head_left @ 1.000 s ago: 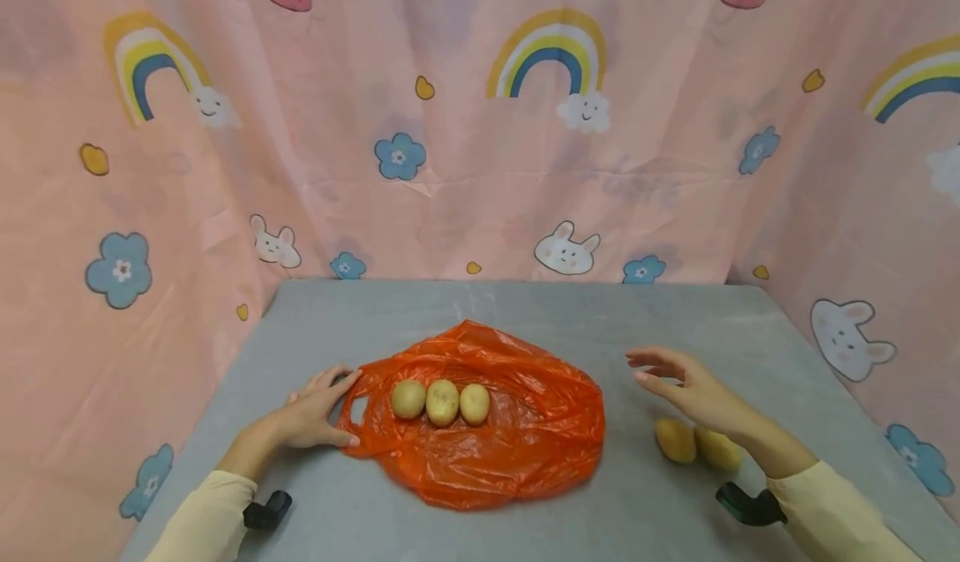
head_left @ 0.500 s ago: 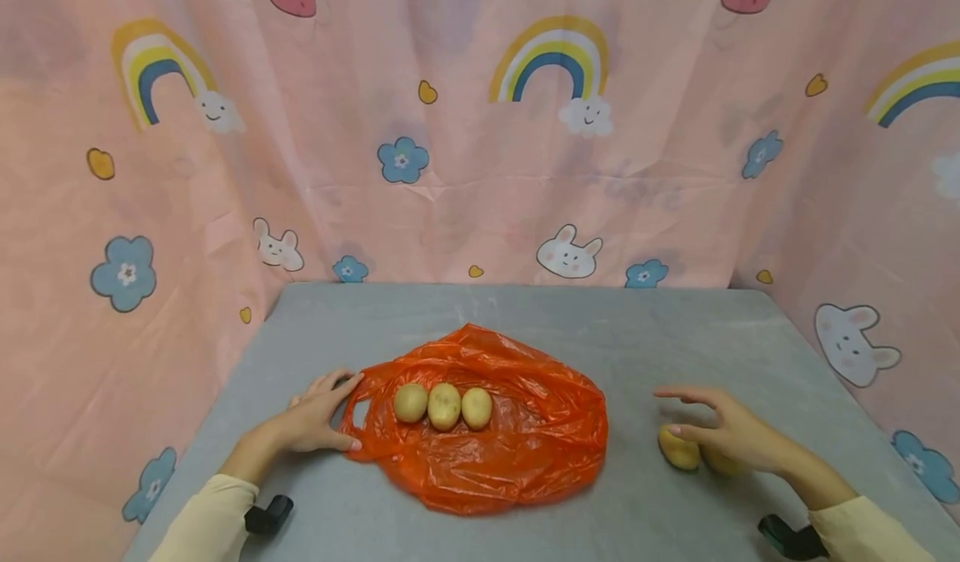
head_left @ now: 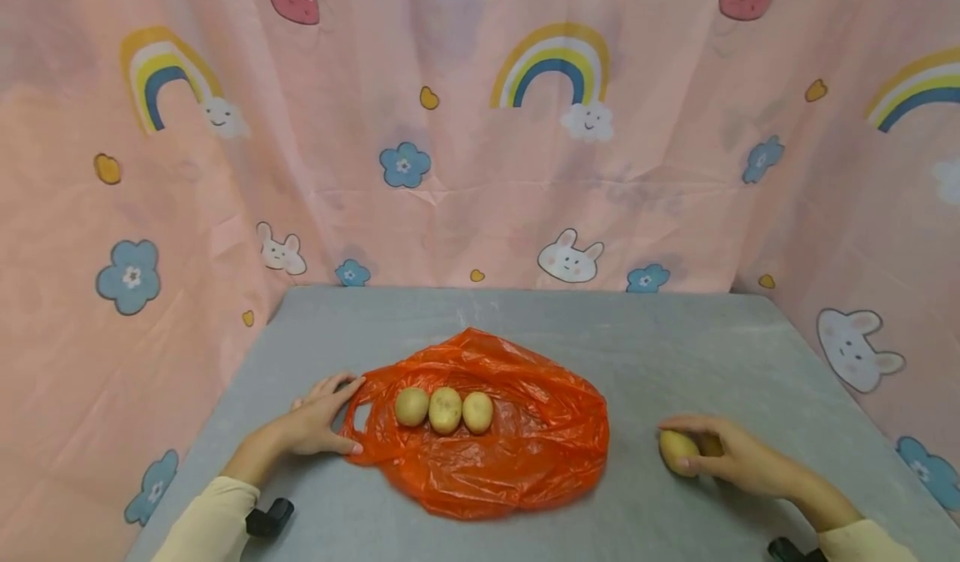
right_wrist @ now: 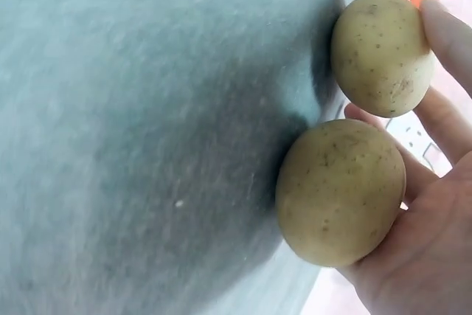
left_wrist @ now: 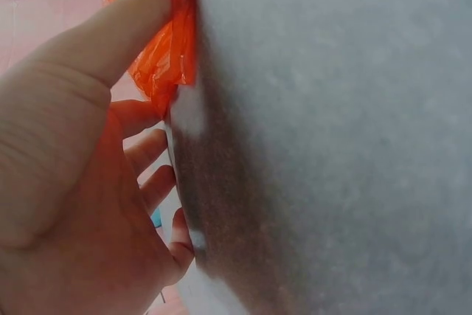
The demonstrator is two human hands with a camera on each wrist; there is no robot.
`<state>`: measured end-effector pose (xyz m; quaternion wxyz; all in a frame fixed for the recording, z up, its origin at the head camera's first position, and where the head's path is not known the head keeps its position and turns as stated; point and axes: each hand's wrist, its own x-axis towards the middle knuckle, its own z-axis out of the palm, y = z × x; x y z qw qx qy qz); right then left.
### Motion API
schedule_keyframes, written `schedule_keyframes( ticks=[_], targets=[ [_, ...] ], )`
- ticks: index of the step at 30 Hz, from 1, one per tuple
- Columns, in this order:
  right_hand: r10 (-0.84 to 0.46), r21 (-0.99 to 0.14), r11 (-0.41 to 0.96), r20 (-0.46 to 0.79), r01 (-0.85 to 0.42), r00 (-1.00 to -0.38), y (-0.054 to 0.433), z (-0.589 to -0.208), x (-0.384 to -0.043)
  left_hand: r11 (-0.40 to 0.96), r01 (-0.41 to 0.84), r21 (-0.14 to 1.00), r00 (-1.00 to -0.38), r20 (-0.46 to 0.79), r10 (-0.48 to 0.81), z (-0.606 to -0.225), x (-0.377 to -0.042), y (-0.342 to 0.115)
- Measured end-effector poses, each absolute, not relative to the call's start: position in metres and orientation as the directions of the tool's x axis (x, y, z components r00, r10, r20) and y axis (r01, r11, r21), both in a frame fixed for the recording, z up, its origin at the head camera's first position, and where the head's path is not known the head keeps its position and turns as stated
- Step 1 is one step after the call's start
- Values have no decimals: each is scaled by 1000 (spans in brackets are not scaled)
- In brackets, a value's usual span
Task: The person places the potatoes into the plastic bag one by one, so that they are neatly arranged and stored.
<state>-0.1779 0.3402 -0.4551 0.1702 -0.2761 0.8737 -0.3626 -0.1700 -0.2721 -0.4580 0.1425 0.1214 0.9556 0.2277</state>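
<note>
An orange-red plastic bag (head_left: 517,470) lies flattened in the middle of the table. Three potatoes (head_left: 446,410) sit on it in a row, towards its handle end. My left hand (head_left: 318,418) rests at that end, thumb and index fingertip on the bag's edge to either side of the handle hole, fingers spread. Right of the bag, my right hand (head_left: 742,455) pinches a potato (head_left: 677,452) between thumb and fingers. A second loose potato (right_wrist: 339,193) lies closer to the palm, mostly hidden by the hand in the head view.
The grey table (head_left: 645,337) runs back to a pink curtain (head_left: 480,203) printed with rainbows, rabbits and flowers, which also closes off both sides. Black wrist cameras (head_left: 270,518) hang below the forearms.
My right hand has come down and towards me from above the two loose potatoes, and its thumb and fingers have closed on the left one. The left hand stays on the bag.
</note>
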Motion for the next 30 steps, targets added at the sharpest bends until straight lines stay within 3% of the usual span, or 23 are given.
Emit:
schedule_keyframes(
  ticks=[11,17,30],
  targets=[
    [-642,-700,592,-111,-399,-759,346,-454,-175,860,171,481,-929,-212,304,-459,-169,-273],
    [-629,-678,605,-85,-418,-773,345,-455,-176,852,181,491,-929,-198,311,-461,-171,-274],
    [-575,-662,666,-160,-345,-803,340,-445,-175,852,174,493,-930,-202,307,-463,-172,-275]
  ],
)
